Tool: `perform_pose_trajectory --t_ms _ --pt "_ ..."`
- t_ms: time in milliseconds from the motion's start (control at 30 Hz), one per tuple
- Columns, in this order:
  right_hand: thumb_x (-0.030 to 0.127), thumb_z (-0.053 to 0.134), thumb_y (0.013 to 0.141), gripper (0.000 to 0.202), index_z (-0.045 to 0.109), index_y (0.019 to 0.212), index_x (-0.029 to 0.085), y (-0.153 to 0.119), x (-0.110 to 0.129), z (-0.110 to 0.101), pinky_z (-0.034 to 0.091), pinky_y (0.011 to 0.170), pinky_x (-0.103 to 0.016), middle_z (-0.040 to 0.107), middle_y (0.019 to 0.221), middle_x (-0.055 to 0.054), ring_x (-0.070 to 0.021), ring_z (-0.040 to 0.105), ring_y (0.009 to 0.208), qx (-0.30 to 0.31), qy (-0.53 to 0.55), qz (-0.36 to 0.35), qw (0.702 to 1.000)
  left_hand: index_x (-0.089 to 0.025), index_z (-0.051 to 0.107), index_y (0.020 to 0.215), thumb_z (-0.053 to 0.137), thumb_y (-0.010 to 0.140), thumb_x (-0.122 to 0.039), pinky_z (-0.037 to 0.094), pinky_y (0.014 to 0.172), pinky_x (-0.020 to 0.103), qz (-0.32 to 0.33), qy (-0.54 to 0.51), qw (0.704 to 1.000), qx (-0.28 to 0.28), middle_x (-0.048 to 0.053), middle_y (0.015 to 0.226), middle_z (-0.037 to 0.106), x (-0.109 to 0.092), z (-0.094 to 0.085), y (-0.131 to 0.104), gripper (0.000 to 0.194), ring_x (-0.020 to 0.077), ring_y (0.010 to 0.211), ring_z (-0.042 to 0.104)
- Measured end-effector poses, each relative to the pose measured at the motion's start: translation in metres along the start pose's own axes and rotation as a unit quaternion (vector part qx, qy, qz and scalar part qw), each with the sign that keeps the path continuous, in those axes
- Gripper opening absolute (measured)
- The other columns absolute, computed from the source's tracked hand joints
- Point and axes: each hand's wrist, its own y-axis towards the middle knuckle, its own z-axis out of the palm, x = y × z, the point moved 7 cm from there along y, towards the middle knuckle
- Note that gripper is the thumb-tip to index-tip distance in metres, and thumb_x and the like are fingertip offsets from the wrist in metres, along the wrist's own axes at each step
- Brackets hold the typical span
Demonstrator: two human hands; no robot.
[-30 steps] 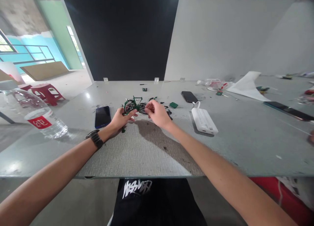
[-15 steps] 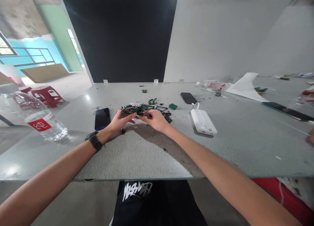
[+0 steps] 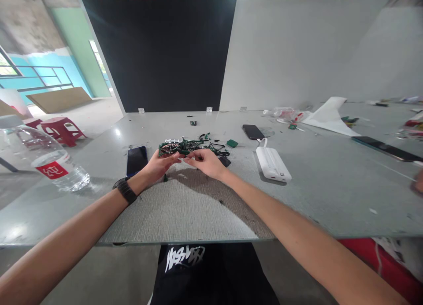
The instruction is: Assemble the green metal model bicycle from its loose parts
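Note:
A small green model bicycle (image 3: 181, 146) with black wheels and a white rack is held just above the table, lying on its side. My left hand (image 3: 159, 165) grips its left end, thumb along the near edge. Close by, the fingers of my right hand (image 3: 209, 163) are pinched together at the bicycle's near side; whatever is between the fingertips is too small to make out. Loose green and black parts (image 3: 216, 146) lie behind and beside my right hand. A tiny dark part (image 3: 165, 178) stands on the table below my left hand.
Dark phones lie left (image 3: 137, 160) and behind right (image 3: 253, 132). A white power bank (image 3: 272, 165) is right of my hand, a green block (image 3: 232, 143) farther back. A water bottle (image 3: 59, 164) stands left. A white wing-shaped piece (image 3: 330, 117) and another person's hand (image 3: 419, 184) are far right.
The model bicycle has tilted and shifted slightly left in my left hand, showing more of its wheels. My right fingertips have moved down to its near edge.

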Motion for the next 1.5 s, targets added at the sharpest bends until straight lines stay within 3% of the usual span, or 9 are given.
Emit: perform_pose_trajectory --t_ms 100,200,267,400,667,1133,1300,1433,1500 --pt "0.052 0.064 0.090 0.034 0.070 0.078 0.021 0.002 -0.001 0.002 0.029 0.058 -0.028 0.051 0.064 0.003 -0.0113 0.041 0.059 -0.006 0.026 -0.011 1.000 -0.018 0.070 0.088 0.082 0.077 -0.042 0.057 0.089 0.044 0.004 -0.018 1.000 -0.009 0.011 0.097 0.075 0.001 -0.001 0.001 0.029 0.0268 0.097 0.071" --pt "0.049 0.065 0.088 0.030 0.071 0.080 0.021 0.004 -0.006 0.003 0.035 0.064 -0.028 0.057 0.070 0.002 -0.0129 0.048 0.065 -0.014 0.047 -0.008 0.999 -0.017 0.069 0.086 0.085 0.074 -0.034 0.057 0.084 0.039 0.012 -0.038 0.997 -0.064 0.008 0.092 0.074 0.005 -0.011 0.003 0.027 0.0221 0.088 0.071" --pt "0.049 0.066 0.087 0.030 0.070 0.080 0.020 0.005 -0.010 0.003 0.036 0.063 -0.028 0.058 0.070 0.001 -0.0130 0.048 0.064 -0.016 0.058 0.006 0.998 -0.017 0.069 0.085 0.087 0.070 -0.029 0.057 0.080 0.035 0.028 -0.026 0.995 -0.095 0.006 0.088 0.073 0.005 -0.017 0.004 0.027 0.0194 0.083 0.069" --pt "0.050 0.065 0.087 0.032 0.067 0.075 0.021 0.004 -0.014 0.002 0.036 0.058 -0.028 0.053 0.067 0.002 -0.0122 0.045 0.060 -0.016 0.069 0.030 0.997 -0.016 0.070 0.091 0.088 0.068 -0.024 0.055 0.077 0.031 0.077 0.013 0.992 -0.103 0.006 0.092 0.073 -0.003 -0.018 0.006 0.030 0.0180 0.083 0.068" --pt "0.049 0.068 0.085 0.030 0.064 0.075 0.021 0.003 -0.015 0.001 0.035 0.053 -0.028 0.047 0.064 0.004 -0.0103 0.040 0.053 -0.030 0.093 0.060 0.993 -0.017 0.071 0.096 0.084 0.074 -0.031 0.053 0.073 0.031 0.107 0.089 0.984 -0.113 0.005 0.090 0.073 -0.008 -0.019 0.006 0.029 0.0172 0.078 0.065" --pt "0.049 0.070 0.083 0.032 0.061 0.070 0.021 0.002 -0.015 0.003 0.034 0.050 -0.027 0.041 0.058 0.007 -0.0088 0.036 0.048 -0.023 0.134 0.069 0.988 -0.018 0.071 0.102 0.078 0.081 -0.037 0.057 0.089 0.038 0.034 0.067 0.996 -0.046 0.010 0.106 0.074 0.003 -0.005 0.002 0.029 0.0233 0.098 0.070" --pt "0.047 0.070 0.083 0.029 0.061 0.072 0.022 0.001 -0.014 0.006 0.031 0.047 -0.027 0.039 0.058 0.007 -0.0087 0.034 0.047 -0.008 0.164 0.071 0.984 -0.018 0.073 0.098 0.076 0.083 -0.042 0.055 0.095 0.043 0.007 0.010 1.000 0.015 0.013 0.105 0.075 0.004 0.004 0.001 0.028 0.0272 0.105 0.070" --pt "0.047 0.070 0.082 0.029 0.059 0.070 0.023 0.001 -0.013 0.009 0.028 0.047 -0.027 0.035 0.055 0.007 -0.0095 0.033 0.048 0.005 0.187 0.085 0.979 -0.020 0.073 0.100 0.075 0.083 -0.044 0.054 0.096 0.043 0.020 0.013 0.998 0.052 0.012 0.109 0.075 -0.001 0.011 -0.001 0.029 0.0277 0.110 0.068" --pt "0.046 0.071 0.082 0.028 0.059 0.070 0.023 0.000 -0.011 0.010 0.028 0.047 -0.027 0.032 0.054 0.008 -0.0096 0.032 0.048 0.010 0.204 0.091 0.975 -0.020 0.073 0.100 0.075 0.083 -0.043 0.054 0.096 0.041 0.027 0.039 0.998 0.036 0.012 0.110 0.074 -0.002 0.010 -0.001 0.029 0.0262 0.108 0.068"
